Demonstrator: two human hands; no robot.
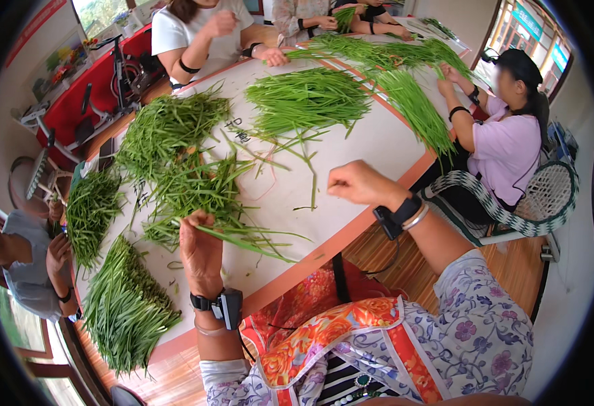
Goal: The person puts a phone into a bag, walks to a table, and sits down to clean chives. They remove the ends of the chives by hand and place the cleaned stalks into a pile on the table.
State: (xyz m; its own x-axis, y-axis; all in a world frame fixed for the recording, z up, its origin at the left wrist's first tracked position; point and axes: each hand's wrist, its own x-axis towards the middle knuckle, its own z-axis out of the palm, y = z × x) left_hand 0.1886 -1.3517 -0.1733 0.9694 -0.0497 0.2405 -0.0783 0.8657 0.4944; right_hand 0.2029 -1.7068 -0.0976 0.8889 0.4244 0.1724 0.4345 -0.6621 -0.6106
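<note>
Head view: the left hand is clamped around a small bunch of green stalks that stick out to the right, low over the white surface. The right hand is raised, fingertips pinched together, seemingly on a thin strand. This looks like stripping stalks one at a time. Bare surface lies between the hands; the orange edge runs close below, and piles of greens crowd the left.
</note>
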